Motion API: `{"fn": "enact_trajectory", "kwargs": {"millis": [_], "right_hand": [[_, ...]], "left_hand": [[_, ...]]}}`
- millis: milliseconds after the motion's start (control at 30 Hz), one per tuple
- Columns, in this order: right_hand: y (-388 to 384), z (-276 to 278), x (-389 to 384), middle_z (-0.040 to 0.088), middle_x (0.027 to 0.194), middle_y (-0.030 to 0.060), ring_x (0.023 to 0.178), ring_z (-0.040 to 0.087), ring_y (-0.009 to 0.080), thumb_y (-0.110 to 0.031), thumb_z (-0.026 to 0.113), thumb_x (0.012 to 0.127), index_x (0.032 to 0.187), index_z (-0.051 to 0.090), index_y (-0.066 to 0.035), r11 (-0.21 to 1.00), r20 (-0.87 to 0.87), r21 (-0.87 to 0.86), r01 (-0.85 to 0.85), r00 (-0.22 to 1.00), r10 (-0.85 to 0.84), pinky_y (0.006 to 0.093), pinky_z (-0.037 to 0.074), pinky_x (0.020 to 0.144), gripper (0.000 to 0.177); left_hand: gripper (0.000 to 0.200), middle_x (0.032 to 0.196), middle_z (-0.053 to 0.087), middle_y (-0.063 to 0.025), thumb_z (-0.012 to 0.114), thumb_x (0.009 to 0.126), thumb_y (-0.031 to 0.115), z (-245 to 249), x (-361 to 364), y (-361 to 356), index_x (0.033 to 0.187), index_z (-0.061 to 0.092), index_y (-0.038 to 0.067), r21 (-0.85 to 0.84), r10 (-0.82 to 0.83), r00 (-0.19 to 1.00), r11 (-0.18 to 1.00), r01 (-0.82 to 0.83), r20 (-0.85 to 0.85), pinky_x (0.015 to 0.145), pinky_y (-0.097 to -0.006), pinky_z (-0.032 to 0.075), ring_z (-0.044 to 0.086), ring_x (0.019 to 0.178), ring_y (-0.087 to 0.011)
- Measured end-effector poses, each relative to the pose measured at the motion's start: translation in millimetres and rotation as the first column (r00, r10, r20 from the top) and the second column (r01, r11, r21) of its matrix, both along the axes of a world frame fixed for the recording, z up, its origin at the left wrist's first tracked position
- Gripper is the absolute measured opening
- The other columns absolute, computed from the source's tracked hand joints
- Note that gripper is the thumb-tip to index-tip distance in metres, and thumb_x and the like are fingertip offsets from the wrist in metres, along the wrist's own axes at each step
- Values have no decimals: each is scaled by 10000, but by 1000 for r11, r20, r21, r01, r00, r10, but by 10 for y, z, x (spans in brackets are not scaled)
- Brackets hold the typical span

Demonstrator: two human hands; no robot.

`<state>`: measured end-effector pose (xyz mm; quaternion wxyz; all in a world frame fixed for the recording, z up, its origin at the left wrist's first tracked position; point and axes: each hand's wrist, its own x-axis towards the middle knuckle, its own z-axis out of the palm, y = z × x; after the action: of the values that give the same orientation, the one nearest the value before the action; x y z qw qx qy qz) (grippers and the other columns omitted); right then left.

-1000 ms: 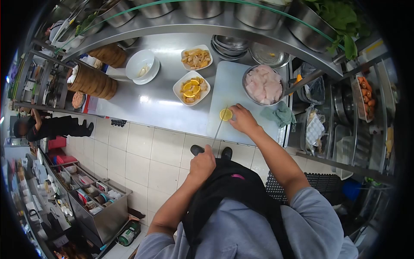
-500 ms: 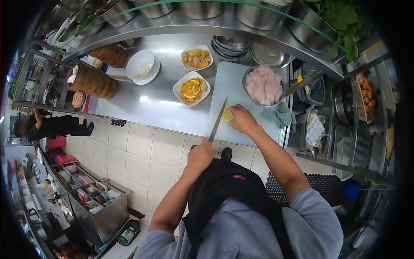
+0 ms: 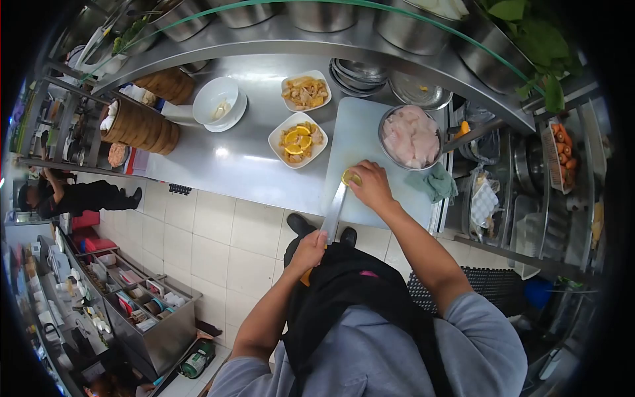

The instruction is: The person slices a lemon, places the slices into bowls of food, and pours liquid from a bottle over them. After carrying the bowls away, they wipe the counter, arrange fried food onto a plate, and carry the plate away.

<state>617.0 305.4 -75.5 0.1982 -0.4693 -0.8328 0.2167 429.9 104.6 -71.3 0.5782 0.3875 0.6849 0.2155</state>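
Observation:
My left hand (image 3: 309,250) is closed round the yellow-orange handle of a knife. The knife's broad blade (image 3: 336,210) points away from me, its tip at the yellow cut citrus fruit (image 3: 351,176). That fruit is gripped by the fingertips of my right hand (image 3: 372,185), over the pale cutting board (image 3: 357,132). Behind this hand, a metal bowl of pale raw meat slices (image 3: 411,135) sits on the board, with a green cloth (image 3: 435,183) beside it. Left of the board, a white bowl (image 3: 281,129) holds food pieces topped with orange slices (image 3: 297,139).
Another white bowl of food (image 3: 305,92) sits behind, near a white bowl on a plate (image 3: 218,104). Stacked metal bowls (image 3: 357,76) stand at the back under a shelf (image 3: 317,41). Bamboo steamers (image 3: 147,126) are at left. A person in black (image 3: 86,198) stands far left.
My left hand has drawn the knife back towards me and turned it so the blade's flat shows. My right hand still holds the citrus fruit, now tilted at the blade tip.

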Motion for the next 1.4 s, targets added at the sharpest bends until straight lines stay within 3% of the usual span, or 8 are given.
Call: {"fn": "enact_trajectory", "kwargs": {"millis": [200,467,567,733,933,1100,1200,1400], "right_hand": [[219,161,-304,662,1061,48,1024,615,286,-143,759,781,1006,725,-132,999,-40,-26,21,999,-22,450,471,870,229],[1361,649,-1325,680,1040,96,976,638,339,-89,745,774,997,721,-102,983,-191,183,4,981,31,443,514,873,224],[1899,542,-1648,694,1088,131,1009,652,347,-116,742,778,986,733,-98,977,-154,215,-17,987,51,445,527,902,209],[2423,266,-1949,729,1093,135,1032,687,340,-144,681,821,1095,718,-106,996,196,-23,88,977,-82,458,535,909,279],[2452,165,-1978,736,1082,136,1024,697,332,-190,673,859,1133,718,-155,990,269,-50,132,956,-114,450,541,901,279],[2353,151,-2008,729,1120,132,1036,691,326,-204,682,855,1150,722,-169,987,214,-32,159,965,-149,451,541,897,300],[2288,173,-2155,728,1091,129,1012,689,330,-208,687,846,1098,723,-148,992,123,125,-18,992,3,458,541,861,262],[2329,272,-2298,710,949,119,942,683,344,-222,705,814,930,678,-100,990,182,-50,-131,973,138,467,533,814,171]], "left_hand": [[424,567,499,-39,417,1096,399,389,-317,298,966,571,26,6,-15,998,1000,15,68,421,-310,432,503,420,-134],[436,567,534,-73,419,1090,380,766,-1165,1376,943,577,2,87,38,999,996,-37,-11,446,-335,463,540,426,-168],[412,575,499,-41,427,1090,368,691,-1436,1905,916,561,19,158,17,1000,987,-17,-1,415,-320,425,489,416,-138],[435,624,554,-68,417,1081,381,479,-1625,2435,985,596,-5,26,33,988,999,-37,152,444,-352,471,552,455,-181],[439,666,560,-78,423,1082,387,662,-1749,2141,966,574,-8,-128,69,979,991,-45,191,444,-343,462,558,487,-171],[388,648,520,-42,428,1091,359,761,-1932,1668,965,552,14,-63,33,995,998,-27,93,433,-307,428,491,463,-139],[385,621,519,-46,435,1085,351,785,-2032,1475,935,545,14,-29,94,991,995,-92,94,444,-306,439,496,456,-138],[380,599,513,-43,447,1077,339,847,-2097,1161,893,533,18,-74,199,974,979,-192,109,457,-297,448,500,454,-127]]}}
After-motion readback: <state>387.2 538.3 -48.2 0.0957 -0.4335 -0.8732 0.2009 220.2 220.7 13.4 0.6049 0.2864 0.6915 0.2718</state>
